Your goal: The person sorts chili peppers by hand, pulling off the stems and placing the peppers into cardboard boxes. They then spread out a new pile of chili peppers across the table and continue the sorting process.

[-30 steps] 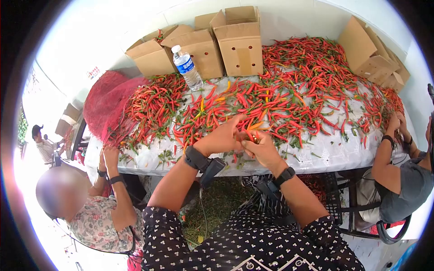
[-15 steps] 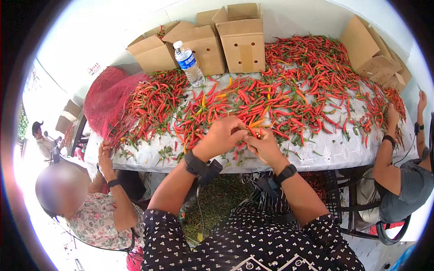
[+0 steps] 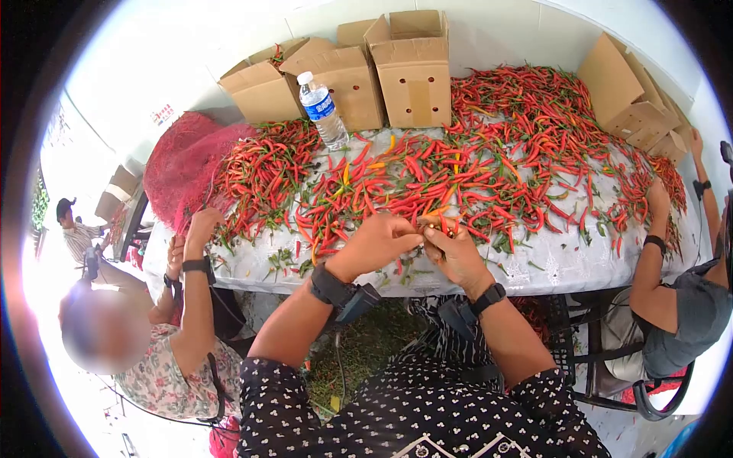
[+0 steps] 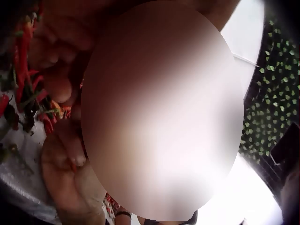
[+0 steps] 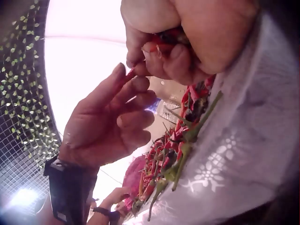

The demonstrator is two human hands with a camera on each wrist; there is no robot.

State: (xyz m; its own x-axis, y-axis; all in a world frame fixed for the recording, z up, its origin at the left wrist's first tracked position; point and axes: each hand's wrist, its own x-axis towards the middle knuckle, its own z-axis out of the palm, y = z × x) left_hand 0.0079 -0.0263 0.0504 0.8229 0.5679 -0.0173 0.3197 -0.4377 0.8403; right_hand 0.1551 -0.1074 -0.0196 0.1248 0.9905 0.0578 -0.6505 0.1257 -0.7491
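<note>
My left hand (image 3: pixel 376 246) and right hand (image 3: pixel 460 258) meet over the near side of the table, close to the spread chili peppers (image 3: pixel 412 183). In the right wrist view, my left thumb and fingers pinch a slim red chili pepper (image 5: pixel 126 79), whose other end reaches my right fingertips. My right hand (image 5: pixel 197 42) is curled around a few red chili peppers (image 5: pixel 161 39), mostly hidden in the palm. A large blur covers most of the left wrist view; parts of both hands show at its left.
Cardboard boxes (image 3: pixel 412 80) stand along the wall, with a water bottle (image 3: pixel 322 114) before them. Left lies a red net bag (image 3: pixel 183 164); right, more boxes (image 3: pixel 622 95). One person (image 3: pixel 183 359) sits on my left, another (image 3: pixel 676 320) on my right, both with hands at the table.
My left hand has come down and drawn back slightly from the peppers; both hands stay together. The person on the left has raised a hand toward the net; the right neighbour's far hand has reached up toward the boxes.
</note>
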